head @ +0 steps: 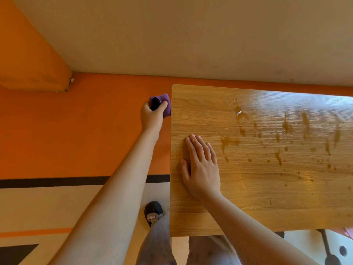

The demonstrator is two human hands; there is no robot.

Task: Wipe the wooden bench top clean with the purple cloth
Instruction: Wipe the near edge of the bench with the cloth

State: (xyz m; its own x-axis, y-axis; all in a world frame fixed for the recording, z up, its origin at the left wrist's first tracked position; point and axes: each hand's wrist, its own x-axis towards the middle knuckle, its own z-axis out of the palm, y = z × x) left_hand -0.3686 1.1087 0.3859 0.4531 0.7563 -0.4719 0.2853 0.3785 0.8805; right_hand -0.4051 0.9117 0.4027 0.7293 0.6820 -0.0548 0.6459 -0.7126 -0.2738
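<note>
The wooden bench top (267,197) fills the right half of the view, with brown liquid splashes and drops spread over its middle and right part. My left hand (152,115) is off the bench's left end, above the orange floor, and grips the bunched purple cloth (165,101) beside the far left corner of the board. My right hand (201,167) lies flat, palm down and fingers together, on the left part of the bench top, just left of the nearest stains.
Orange floor (86,131) with a black stripe lies left of the bench. An orange cushion (28,60) leans against the beige wall at the far left. My legs and one dark shoe (152,212) are under the bench's near edge. A black metal stand (330,251) is at the lower right.
</note>
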